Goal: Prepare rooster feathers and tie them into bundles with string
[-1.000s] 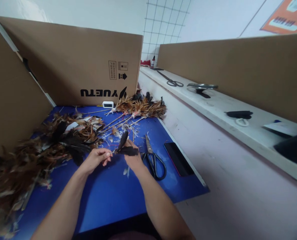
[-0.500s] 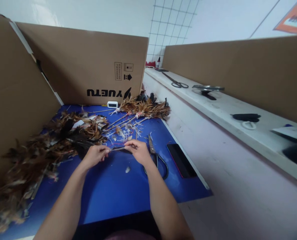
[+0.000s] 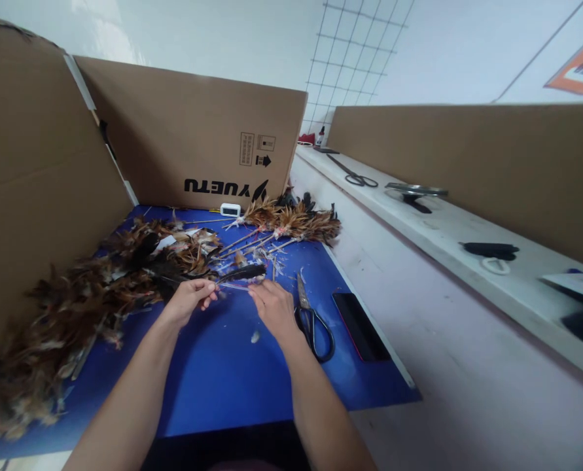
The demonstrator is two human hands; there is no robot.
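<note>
Near the middle of the blue work mat point(image 3: 212, 379), both hands meet over one thin stem. The left hand point(image 3: 189, 299) pinches its near end between thumb and fingertips; the right hand point(image 3: 273, 306) is closed over the other end, fingers curled down. Between them runs the pale, thin feather quill point(image 3: 235, 286), and just above it a dark, narrow black feather point(image 3: 245, 272) lies pointing toward the mat's far right side.

Change from one second ago: then the black feathers stood up as a spread tuft between the two hands. Half a second ago they had been pulled flat into a thin line. Now the hands sit slightly farther up the mat and the dark feather lies level, out past the right fingertips. Judged from this, the feather is being drawn straight and laid along the stem rather than fanned.

Surroundings: a loose heap of brown and black feathers point(image 3: 75, 301) covers the mat's left side. Finished brown feather bundles on thin sticks point(image 3: 291, 222) lie at the far edge, against the brown cardboard box point(image 3: 197, 150). Black-handled steel scissors point(image 3: 313, 320) rest just right of the right hand, and a flat black phone point(image 3: 360, 317) lies near the mat's right edge.
</note>
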